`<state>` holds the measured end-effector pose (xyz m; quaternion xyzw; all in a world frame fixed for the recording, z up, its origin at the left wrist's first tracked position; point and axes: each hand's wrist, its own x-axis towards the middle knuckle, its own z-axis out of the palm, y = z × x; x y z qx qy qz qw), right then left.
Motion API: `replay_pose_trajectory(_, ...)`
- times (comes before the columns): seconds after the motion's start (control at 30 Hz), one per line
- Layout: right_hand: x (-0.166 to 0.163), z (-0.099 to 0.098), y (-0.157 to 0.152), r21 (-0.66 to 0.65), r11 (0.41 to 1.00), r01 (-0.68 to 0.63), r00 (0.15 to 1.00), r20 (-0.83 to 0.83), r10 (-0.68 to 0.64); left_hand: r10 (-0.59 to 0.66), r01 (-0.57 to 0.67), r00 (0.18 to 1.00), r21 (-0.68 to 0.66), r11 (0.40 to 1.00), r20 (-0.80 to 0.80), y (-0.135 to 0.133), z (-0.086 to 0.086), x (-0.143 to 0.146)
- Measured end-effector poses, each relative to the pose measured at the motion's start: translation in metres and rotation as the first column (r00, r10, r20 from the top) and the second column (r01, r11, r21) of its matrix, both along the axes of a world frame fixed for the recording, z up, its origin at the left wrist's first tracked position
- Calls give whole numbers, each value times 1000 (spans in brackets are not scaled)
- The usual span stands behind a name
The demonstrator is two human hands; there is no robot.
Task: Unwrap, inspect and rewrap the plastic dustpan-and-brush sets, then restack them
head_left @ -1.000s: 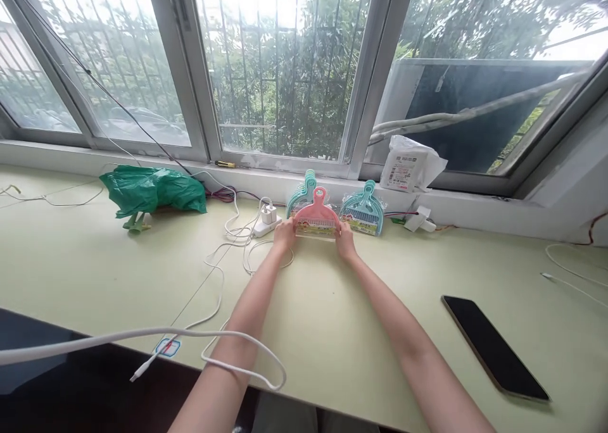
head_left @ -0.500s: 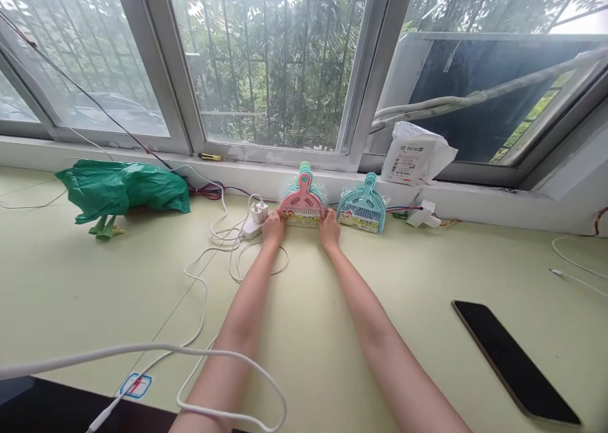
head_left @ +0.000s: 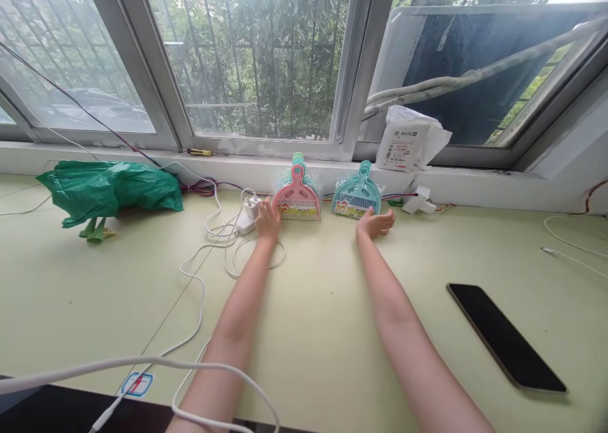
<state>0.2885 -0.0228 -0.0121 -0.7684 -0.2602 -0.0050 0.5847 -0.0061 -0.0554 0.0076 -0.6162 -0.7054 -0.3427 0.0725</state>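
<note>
A stack of small dustpan and brush sets [head_left: 297, 199], pink in front with green ones behind, stands against the wall under the window in clear wrapping. My left hand [head_left: 268, 221] is at its left edge, beside a white charger; its fingers are apart and it grips nothing. To the right stands a teal dustpan and brush set [head_left: 357, 195] with a printed label. My right hand [head_left: 377, 223] is open just in front of its lower right corner, fingers stretched to the right. Whether its thumb touches the set, I cannot tell.
White chargers in a power strip [head_left: 247, 218] trail a white cable [head_left: 202, 281] across the table. A green plastic bag [head_left: 114, 189] lies left, a black phone [head_left: 506, 338] right. On the sill are a wrapped box [head_left: 406, 143] and a screwdriver [head_left: 199, 152].
My right hand has left the pink stack's right side and moved right to the teal set, its fingers now spread. My left hand stays by the pink stack. The view has shifted slightly.
</note>
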Motion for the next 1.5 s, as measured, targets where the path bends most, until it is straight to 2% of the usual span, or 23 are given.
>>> replay_pose_trajectory(0.03, 18, -2, 1, -101, 992, -78, 997, -19, 76, -12, 12, 1000, 39, 999, 5, -2, 1, 0)
replay_pose_trajectory(0.07, 34, -5, 2, -129, 982, -134, 991, -22, 132, -28, 28, 1000, 74, 997, 7, -4, 2, 1)
replay_pose_trajectory(0.2, 73, -12, 3, -155, 956, -249, 968, 1, 253, -130, 137, 989, 116, 984, -64, -8, 1, 3)
replay_pose_trajectory(0.33, 77, -16, 1, -143, 946, -290, 955, 13, 295, -247, 278, 945, 132, 951, -213, -7, -4, 7)
replay_pose_trajectory(0.5, 75, -19, -7, -53, 949, -311, 950, -34, 309, -392, 496, 813, 160, 853, -430, -2, -12, 14)
replay_pose_trajectory(0.6, 83, -20, -17, -5, 951, -309, 950, -59, 308, -435, 551, 767, 137, 823, -472, 1, -13, 16)
replay_pose_trajectory(0.77, 95, -22, -45, 52, 942, -332, 940, -69, 335, -425, 540, 774, 139, 830, -470, -1, -11, 14)
replay_pose_trajectory(0.93, 100, -30, -92, 88, 903, -421, 900, -84, 428, -461, 560, 774, 131, 818, -434, -3, -5, 25)
replay_pose_trajectory(1.1, 101, -40, -147, 185, 839, -511, 835, -123, 536, -515, 552, 821, 114, 826, -245, -5, 8, 45)
replay_pose_trajectory(1.2, 95, -41, -174, 216, 808, -548, 799, -150, 582, -590, 594, 804, 86, 800, -71, -17, 23, 57)
replay_pose_trajectory(1.23, 93, -41, -180, 233, 798, -555, 786, -168, 595, -630, 629, 776, 55, 776, 12, -24, 28, 61)
replay_pose_trajectory(1.3, 88, -37, -188, 286, 783, -552, 755, -227, 615, -707, 745, 655, -74, 662, 268, -44, 37, 70)
replay_pose_trajectory(1.33, 86, -34, -190, 320, 778, -540, 737, -266, 621, -698, 815, 556, -133, 563, 452, -57, 40, 75)
replay_pose_trajectory(1.4, 86, -29, -191, 380, 777, -503, 706, -338, 622, -585, 947, 316, -215, 238, 747, -85, 41, 85)
replay_pose_trajectory(1.43, 87, -26, -191, 396, 790, -468, 710, -364, 603, -511, 969, 245, -208, 131, 824, -100, 40, 91)
replay_pose_trajectory(1.47, 88, -24, -191, 404, 802, -439, 717, -380, 584, -458, 979, 204, -180, 96, 865, -115, 37, 97)
replay_pose_trajectory(1.5, 90, -22, -191, 408, 819, -403, 726, -403, 558, -421, 984, 177, -154, 88, 890, -128, 34, 103)
